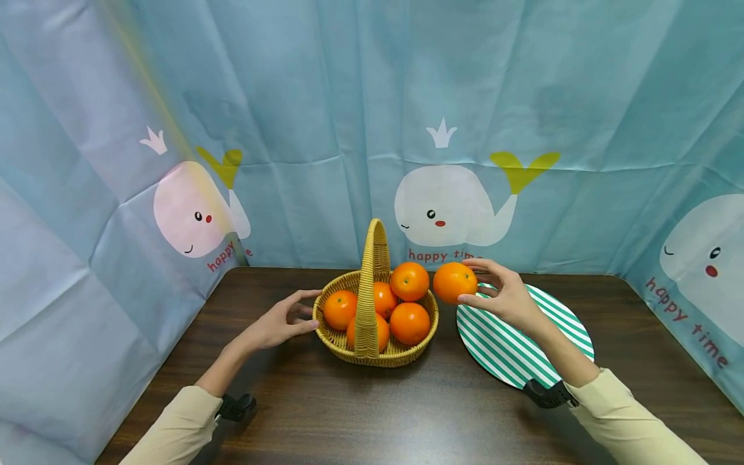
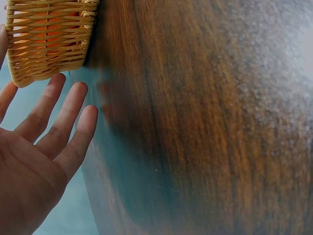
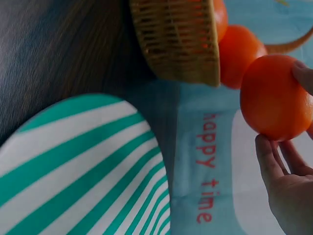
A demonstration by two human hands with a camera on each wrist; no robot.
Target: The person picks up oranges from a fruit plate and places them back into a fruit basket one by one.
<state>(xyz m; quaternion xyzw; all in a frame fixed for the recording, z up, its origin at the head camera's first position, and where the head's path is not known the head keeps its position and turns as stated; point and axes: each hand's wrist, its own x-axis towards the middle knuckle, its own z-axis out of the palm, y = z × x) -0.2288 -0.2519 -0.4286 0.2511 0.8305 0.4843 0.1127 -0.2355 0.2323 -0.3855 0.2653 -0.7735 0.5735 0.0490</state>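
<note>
A yellow wicker basket (image 1: 366, 323) with a tall arched handle holds several oranges (image 1: 410, 324). My left hand (image 1: 285, 321) is at the basket's left side, its thumb and index fingertips at the rim. Seen from the left wrist, the left hand's other fingers (image 2: 73, 142) are spread and fairly straight beside the woven wall. My right hand (image 1: 504, 298) holds one orange (image 1: 455, 283) between thumb and fingers, just right of the basket. In the right wrist view that orange (image 3: 274, 98) is in the air, partly covering another in the basket.
A round mat (image 1: 523, 336) with green and white stripes lies on the dark wooden table (image 1: 372, 413), right of the basket and beneath my right forearm. Behind the table hangs a light blue curtain (image 1: 314, 129) printed with whales.
</note>
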